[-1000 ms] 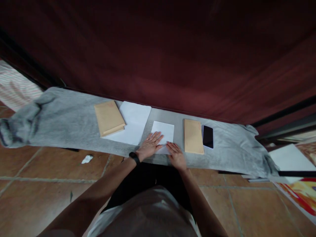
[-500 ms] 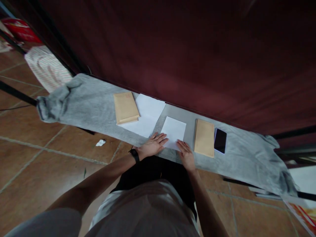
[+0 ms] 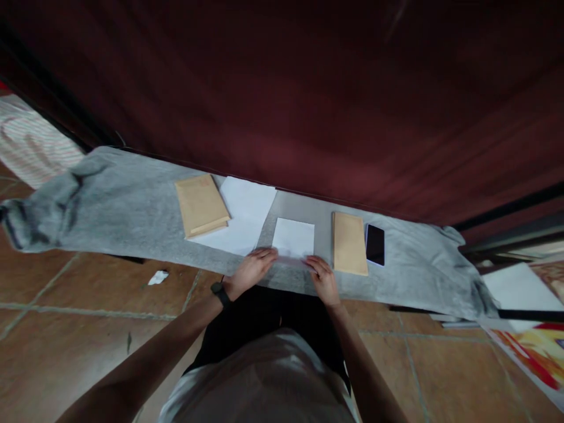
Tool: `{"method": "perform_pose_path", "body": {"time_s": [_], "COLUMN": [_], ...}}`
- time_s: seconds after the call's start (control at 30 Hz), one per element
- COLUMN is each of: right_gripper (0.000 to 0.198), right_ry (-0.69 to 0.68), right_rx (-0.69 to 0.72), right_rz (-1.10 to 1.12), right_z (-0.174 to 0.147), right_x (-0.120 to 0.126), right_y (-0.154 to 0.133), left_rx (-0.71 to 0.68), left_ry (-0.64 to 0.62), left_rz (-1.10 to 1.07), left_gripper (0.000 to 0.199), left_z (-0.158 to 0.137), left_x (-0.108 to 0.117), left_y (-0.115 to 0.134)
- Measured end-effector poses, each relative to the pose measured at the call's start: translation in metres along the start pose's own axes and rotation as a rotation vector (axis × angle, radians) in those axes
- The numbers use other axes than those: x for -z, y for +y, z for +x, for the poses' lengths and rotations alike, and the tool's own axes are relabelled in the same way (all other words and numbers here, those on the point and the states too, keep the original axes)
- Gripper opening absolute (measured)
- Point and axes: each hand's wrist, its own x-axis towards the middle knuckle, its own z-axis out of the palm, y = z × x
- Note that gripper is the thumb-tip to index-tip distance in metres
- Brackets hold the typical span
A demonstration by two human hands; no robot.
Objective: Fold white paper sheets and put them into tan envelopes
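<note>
A small white sheet of paper [image 3: 294, 237] lies on the grey cloth between my hands, its near edge lifted and curled toward me. My left hand [image 3: 252, 268] pinches the near left corner, fingers together. At the near right corner, my right hand [image 3: 322, 277] grips the same edge between thumb and fingers. Left of it are larger white sheets [image 3: 249, 205], partly under a stack of brown envelopes [image 3: 201, 204]. More brown envelopes [image 3: 350, 244] lie to the right of my right hand.
A dark-screened phone [image 3: 375, 244] lies beside the right envelopes. The grey cloth [image 3: 127, 200] covers a long narrow bench against a dark red curtain-like surface [image 3: 282, 106]. A crumpled white scrap [image 3: 158, 277] is on the tiled floor. Striped fabric [image 3: 37, 141] hangs at far left.
Both hands have gone from lying flat on the paper to gripping its near corners. The near edge is now raised, and the visible sheet looks shorter. The camera view has shifted.
</note>
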Motion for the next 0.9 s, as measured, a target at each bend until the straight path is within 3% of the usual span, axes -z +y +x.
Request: {"method": "perform_pose_path", "body": {"time_s": [0.17,0.33,0.5,0.63,0.9], "right_gripper": [0.031,0.033,0.035,0.04,0.043], "right_ry": [0.082,0.145,0.206,0.252,0.284], "right_rx": [-0.074,-0.187,-0.23,-0.25,-0.276], "right_rz": [0.004,-0.09,-0.06,-0.047,-0.101], "right_z": [0.006,0.016,0.029,0.038,0.054], "right_x": [-0.004,-0.007,-0.011,-0.015,-0.018], "right_y": [-0.002,-0.004,-0.004,-0.003,0.001], "left_rx": [0.06,0.309,0.393,0.443,0.562], "left_ry": [0.017,0.029,0.113,0.173,0.167], "left_rz": [-0.09,-0.177,-0.224,-0.18,0.014], "left_gripper": [0.029,0.016,0.022,0.024,0.023], "left_z": [0.015,0.035,0.05,0.056,0.073], "left_x": [0.003,0.005,0.003,-0.003,-0.004], "left_y": [-0.003,-0.005,-0.003,0.0,0.004]}}
